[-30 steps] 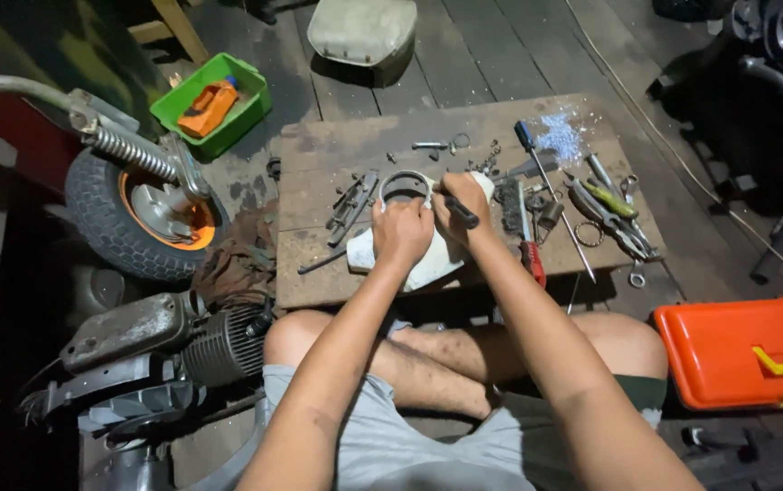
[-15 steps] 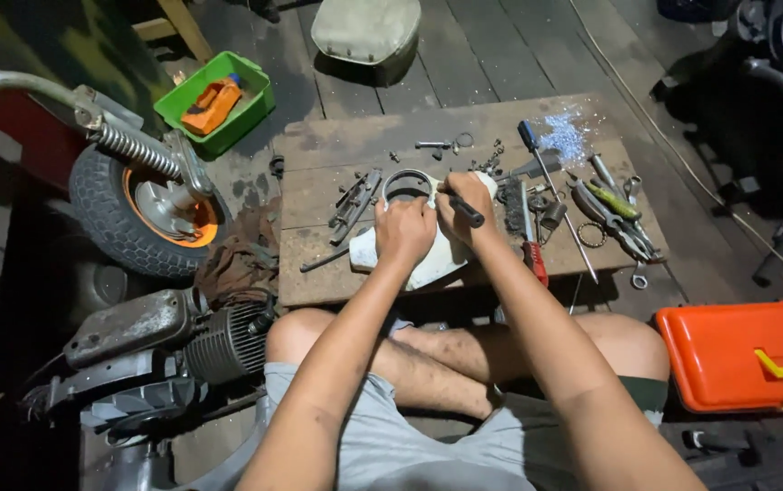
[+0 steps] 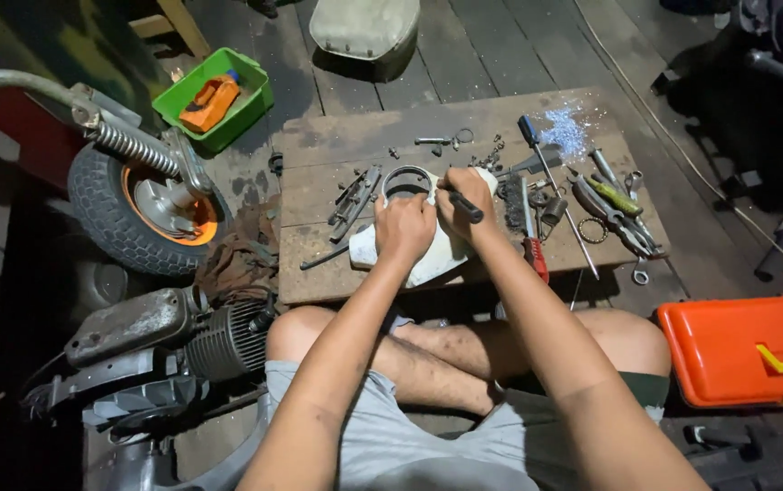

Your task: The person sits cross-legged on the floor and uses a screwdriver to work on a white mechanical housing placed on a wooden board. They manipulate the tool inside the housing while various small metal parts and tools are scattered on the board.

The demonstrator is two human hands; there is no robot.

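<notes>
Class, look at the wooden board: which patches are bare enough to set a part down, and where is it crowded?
Free: the wooden board near its far left corner, and its near left strip below the loose rods. Crowded: the right end, with pliers and screwdrivers, and the middle, where both hands work by the metal ring.

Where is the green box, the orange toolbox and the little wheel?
green box [image 3: 246, 102]: head view, on its right rim.
orange toolbox [image 3: 728, 350]: head view, on its lid.
wheel [image 3: 100, 195]: head view, on its black tyre.
</notes>
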